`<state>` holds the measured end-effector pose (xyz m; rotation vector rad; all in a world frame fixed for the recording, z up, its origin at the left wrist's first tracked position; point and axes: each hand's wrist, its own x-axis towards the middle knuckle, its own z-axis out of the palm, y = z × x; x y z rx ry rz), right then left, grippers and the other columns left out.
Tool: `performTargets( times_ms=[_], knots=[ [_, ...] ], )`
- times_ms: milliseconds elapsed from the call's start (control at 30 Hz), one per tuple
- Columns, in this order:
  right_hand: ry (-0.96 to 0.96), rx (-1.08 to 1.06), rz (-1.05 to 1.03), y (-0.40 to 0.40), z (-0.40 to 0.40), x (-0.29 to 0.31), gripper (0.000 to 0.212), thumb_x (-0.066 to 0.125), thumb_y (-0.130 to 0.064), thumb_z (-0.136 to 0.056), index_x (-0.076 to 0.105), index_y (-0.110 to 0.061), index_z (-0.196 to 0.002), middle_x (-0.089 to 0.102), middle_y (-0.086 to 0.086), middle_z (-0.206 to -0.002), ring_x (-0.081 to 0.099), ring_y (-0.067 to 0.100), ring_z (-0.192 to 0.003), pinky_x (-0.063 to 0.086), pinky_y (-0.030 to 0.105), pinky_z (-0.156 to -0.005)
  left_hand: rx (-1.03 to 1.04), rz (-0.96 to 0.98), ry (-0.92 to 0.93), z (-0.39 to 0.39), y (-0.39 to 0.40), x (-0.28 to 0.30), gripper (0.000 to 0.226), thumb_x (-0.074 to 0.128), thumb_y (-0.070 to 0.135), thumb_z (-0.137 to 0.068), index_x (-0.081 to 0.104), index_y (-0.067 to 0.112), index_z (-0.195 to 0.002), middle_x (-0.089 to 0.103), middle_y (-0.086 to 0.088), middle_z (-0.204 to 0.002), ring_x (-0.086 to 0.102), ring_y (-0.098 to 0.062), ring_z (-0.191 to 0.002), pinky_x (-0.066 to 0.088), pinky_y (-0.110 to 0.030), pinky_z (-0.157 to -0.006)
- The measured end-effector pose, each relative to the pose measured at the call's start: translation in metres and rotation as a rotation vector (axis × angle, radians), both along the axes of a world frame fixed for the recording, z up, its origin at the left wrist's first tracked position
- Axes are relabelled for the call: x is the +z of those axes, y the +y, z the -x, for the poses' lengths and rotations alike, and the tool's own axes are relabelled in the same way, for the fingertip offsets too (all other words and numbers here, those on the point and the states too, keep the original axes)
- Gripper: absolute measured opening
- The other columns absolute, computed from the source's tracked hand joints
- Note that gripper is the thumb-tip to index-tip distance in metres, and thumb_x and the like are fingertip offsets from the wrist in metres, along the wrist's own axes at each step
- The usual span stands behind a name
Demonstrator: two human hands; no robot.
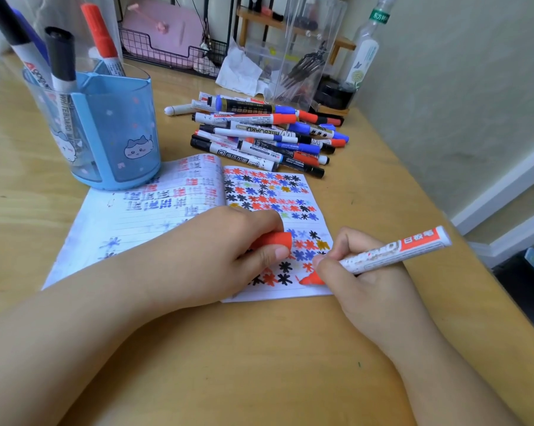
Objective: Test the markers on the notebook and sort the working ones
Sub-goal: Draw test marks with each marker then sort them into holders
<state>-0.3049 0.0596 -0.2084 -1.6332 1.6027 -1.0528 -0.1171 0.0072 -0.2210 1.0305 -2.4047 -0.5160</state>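
An open notebook (155,216) lies on the wooden desk, its right page covered with red, blue and black star marks. My right hand (361,281) grips a white whiteboard marker with red print (394,252), its red tip pressed on the page's lower right beside a fresh red mark. My left hand (216,253) rests on the notebook and pinches the marker's red cap (274,239). A pile of several markers (268,136) lies behind the notebook. A blue pen cup (105,130) at the left holds several upright markers.
A black wire basket (173,53) with a pink case, a clear plastic organiser (302,47), crumpled paper and a bottle (364,53) stand at the desk's back. The wall runs along the right, and the desk's right edge drops to the floor.
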Motion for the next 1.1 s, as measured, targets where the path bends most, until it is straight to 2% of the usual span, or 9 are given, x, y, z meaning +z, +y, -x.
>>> performTargets(
  times_ms=[67, 233, 333, 500, 633, 767, 967, 1033, 1100],
  knots=[
    [-0.012, 0.008, 0.004, 0.0004, -0.0008, -0.0004, 0.030, 0.061, -0.004, -0.083, 0.039, -0.007, -0.063, 0.046, -0.014, -0.041, 0.037, 0.003, -0.040, 0.025, 0.017, -0.041, 0.001, 0.001, -0.001, 0.0000, 0.0001, 0.0000, 0.029, 0.034, 0.053, -0.086, 0.049, 0.028, -0.089, 0.055, 0.006, -0.071, 0.049, -0.012, -0.066, 0.041, -0.031, -0.061],
    [0.012, 0.000, 0.013, 0.0000, 0.0000, -0.0026, 0.028, 0.062, -0.009, -0.081, 0.040, -0.010, -0.064, 0.036, -0.005, -0.046, 0.026, 0.007, -0.042, 0.023, 0.015, -0.039, 0.001, 0.017, 0.000, 0.0007, -0.0001, -0.0002, 0.032, 0.034, 0.052, -0.086, 0.051, 0.026, -0.090, 0.056, 0.005, -0.072, 0.048, -0.013, -0.068, 0.039, -0.029, -0.060],
    [0.010, -0.020, 0.033, -0.0009, 0.0006, -0.0019, 0.027, 0.062, -0.010, -0.081, 0.040, -0.013, -0.064, 0.037, -0.001, -0.050, 0.027, 0.007, -0.043, 0.023, 0.015, -0.039, 0.003, 0.016, 0.006, 0.0004, 0.0001, -0.0003, 0.033, 0.034, 0.052, -0.086, 0.052, 0.025, -0.092, 0.057, 0.004, -0.073, 0.048, -0.013, -0.068, 0.039, -0.031, -0.062],
    [0.019, -0.002, 0.015, -0.0002, 0.0009, -0.0025, 0.030, 0.062, -0.009, -0.082, 0.039, -0.011, -0.062, 0.036, -0.007, -0.046, 0.027, 0.007, -0.041, 0.023, 0.014, -0.039, 0.001, 0.021, 0.008, 0.0002, 0.0008, -0.0001, 0.033, 0.035, 0.052, -0.086, 0.052, 0.024, -0.091, 0.057, 0.004, -0.073, 0.048, -0.013, -0.067, 0.039, -0.031, -0.062],
    [-0.008, 0.023, -0.015, 0.0012, -0.0012, -0.0016, 0.029, 0.061, -0.006, -0.084, 0.040, -0.009, -0.063, 0.045, -0.015, -0.039, 0.037, 0.002, -0.038, 0.025, 0.012, -0.040, 0.009, 0.011, 0.016, 0.0000, 0.0012, 0.0002, 0.034, 0.035, 0.052, -0.086, 0.053, 0.024, -0.092, 0.058, 0.003, -0.073, 0.049, -0.013, -0.068, 0.039, -0.032, -0.062],
    [-0.001, 0.021, 0.006, 0.0009, -0.0020, -0.0033, 0.026, 0.063, -0.015, -0.081, 0.044, -0.012, -0.064, 0.043, -0.008, -0.043, 0.033, 0.006, -0.042, 0.027, 0.015, -0.041, 0.013, 0.019, 0.016, 0.0016, 0.0013, 0.0014, 0.036, 0.035, 0.051, -0.085, 0.055, 0.023, -0.092, 0.059, 0.004, -0.073, 0.048, -0.012, -0.070, 0.039, -0.029, -0.063],
    [-0.001, -0.017, 0.014, -0.0012, 0.0029, -0.0040, 0.033, 0.061, -0.002, -0.078, 0.037, -0.013, -0.058, 0.032, -0.005, -0.046, 0.024, 0.008, -0.042, 0.021, 0.016, -0.038, 0.013, 0.012, 0.014, 0.0000, 0.0016, 0.0007, 0.035, 0.033, 0.054, -0.085, 0.053, 0.026, -0.093, 0.059, 0.004, -0.075, 0.049, -0.012, -0.070, 0.039, -0.030, -0.063],
    [-0.030, -0.027, 0.039, -0.0014, 0.0044, -0.0064, 0.034, 0.065, -0.008, -0.080, 0.039, -0.014, -0.059, 0.035, -0.008, -0.045, 0.027, 0.006, -0.041, 0.023, 0.015, -0.039, 0.018, -0.003, 0.010, 0.0002, 0.0014, 0.0011, 0.034, 0.033, 0.053, -0.085, 0.052, 0.026, -0.092, 0.058, 0.005, -0.075, 0.049, -0.011, -0.070, 0.040, -0.029, -0.063],
    [-0.136, -0.016, 0.089, -0.0015, 0.0054, -0.0054, 0.028, 0.069, -0.024, -0.078, 0.047, -0.017, -0.063, 0.040, -0.012, -0.044, 0.032, 0.003, -0.042, 0.027, 0.013, -0.042, 0.014, -0.022, 0.013, -0.0003, 0.0021, 0.0018, 0.032, 0.032, 0.056, -0.088, 0.049, 0.030, -0.090, 0.057, 0.007, -0.074, 0.049, -0.008, -0.070, 0.041, -0.027, -0.062]
  ],
)
